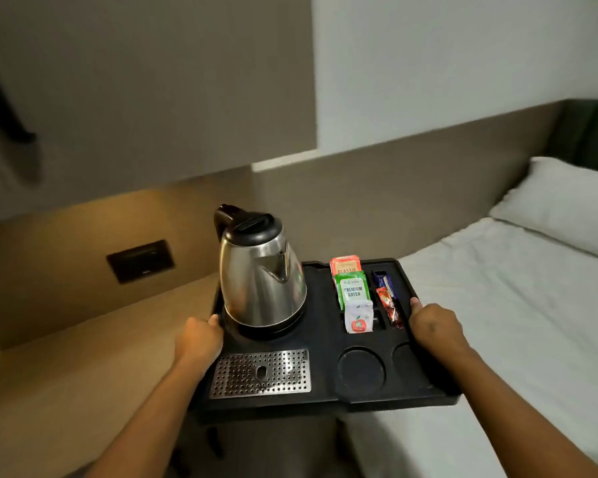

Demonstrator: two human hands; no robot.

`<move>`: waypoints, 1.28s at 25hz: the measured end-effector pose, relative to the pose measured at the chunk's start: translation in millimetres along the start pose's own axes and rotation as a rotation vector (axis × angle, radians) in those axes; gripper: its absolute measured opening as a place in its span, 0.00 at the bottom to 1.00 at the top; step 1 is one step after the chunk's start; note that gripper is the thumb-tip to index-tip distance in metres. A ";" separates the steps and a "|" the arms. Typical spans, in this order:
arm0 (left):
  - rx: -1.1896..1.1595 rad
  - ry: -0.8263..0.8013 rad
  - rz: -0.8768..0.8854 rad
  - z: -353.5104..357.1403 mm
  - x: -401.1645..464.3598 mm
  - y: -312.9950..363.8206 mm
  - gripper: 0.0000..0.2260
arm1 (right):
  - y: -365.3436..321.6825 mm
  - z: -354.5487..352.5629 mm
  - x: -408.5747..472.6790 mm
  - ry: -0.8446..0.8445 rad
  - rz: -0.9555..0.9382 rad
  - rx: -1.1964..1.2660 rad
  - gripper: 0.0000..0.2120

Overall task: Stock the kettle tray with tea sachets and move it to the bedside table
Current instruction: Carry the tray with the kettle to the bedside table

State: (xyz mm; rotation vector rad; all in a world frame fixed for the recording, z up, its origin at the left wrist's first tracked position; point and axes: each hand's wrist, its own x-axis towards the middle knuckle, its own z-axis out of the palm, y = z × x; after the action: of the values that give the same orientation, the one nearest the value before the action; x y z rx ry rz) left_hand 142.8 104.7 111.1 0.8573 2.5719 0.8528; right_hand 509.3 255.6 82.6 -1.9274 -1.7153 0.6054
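A: Where was the tray [325, 343]?

B: Held between the wooden worktop [83, 357] on the left and the bed [497, 322] on the right; whether it rested on anything could not be told.

A: And the hands?

B: The left hand [197, 339] clamped the tray's left edge, the right hand [435, 327] clamped its right edge, thumbs on the rim.

A: What sat in it?

B: A steel kettle [261, 281] stood upright at the far left, with a perforated drip grate [261, 373] near it. Tea sachets [353, 291] stood in a slot right of the kettle: orange farthest, green, then white. Slim sticks [389, 301] lay in the next slot right.
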 end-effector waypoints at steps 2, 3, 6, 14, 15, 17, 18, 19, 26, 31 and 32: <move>0.041 -0.100 0.119 60.6 -43.5 58.0 0.19 | 79.0 -65.1 3.9 0.064 0.082 -0.001 0.29; 0.060 -0.136 0.164 89.9 -68.0 87.6 0.19 | 117.6 -97.1 3.9 0.093 0.120 0.000 0.29; 0.036 -0.240 0.269 178.8 -147.5 180.7 0.20 | 231.9 -196.3 -0.9 0.187 0.242 -0.026 0.29; 0.026 -0.514 0.534 398.0 -364.4 413.4 0.20 | 505.3 -406.4 0.7 0.462 0.618 -0.030 0.31; 0.030 -0.542 0.560 430.2 -386.8 442.0 0.20 | 536.7 -426.4 10.0 0.488 0.652 -0.025 0.31; 0.037 -0.581 0.598 493.3 -426.0 496.9 0.20 | 593.9 -465.9 37.1 0.528 0.704 -0.034 0.30; 0.034 -0.599 0.625 529.0 -448.3 527.4 0.20 | 625.8 -486.1 54.1 0.549 0.731 -0.053 0.30; 0.022 -0.622 0.637 559.9 -465.3 555.2 0.21 | 652.0 -502.5 69.8 0.572 0.759 -0.061 0.30; 0.040 -0.728 0.683 759.3 -575.1 776.3 0.21 | 829.4 -629.4 224.2 0.612 0.904 -0.036 0.28; 0.065 -0.709 0.751 912.9 -616.7 911.7 0.20 | 966.6 -689.2 370.9 0.571 0.888 -0.003 0.25; 0.065 -0.697 0.773 948.0 -623.3 936.2 0.20 | 996.0 -696.2 403.0 0.560 0.880 0.023 0.25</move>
State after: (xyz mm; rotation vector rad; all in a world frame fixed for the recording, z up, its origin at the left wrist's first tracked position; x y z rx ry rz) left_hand 1465.3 740.6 9.0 1.8303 1.6527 0.4898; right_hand 1760.1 517.7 6.3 -2.4820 -0.4800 0.2994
